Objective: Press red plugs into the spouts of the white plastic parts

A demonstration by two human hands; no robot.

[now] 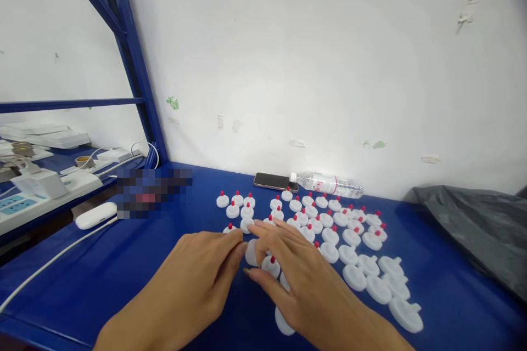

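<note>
My right hand curls its fingers around a white round plastic cap, which is turned on its side above the table. Close against that cap, my left hand is closed with thumb and fingertips pinched together. Whatever lies between the left fingertips is hidden. Around and beyond both hands stand many white round caps with short red tips. Several plain white caps with bare spouts lie at the right. Below my right hand, another white cap is partly covered.
A blue table meets a white wall. Along its back lie a phone and a clear plastic bottle. Dark grey plastic sheeting sits at right. A power strip, white adapter and cables occupy the left, near a blue metal frame.
</note>
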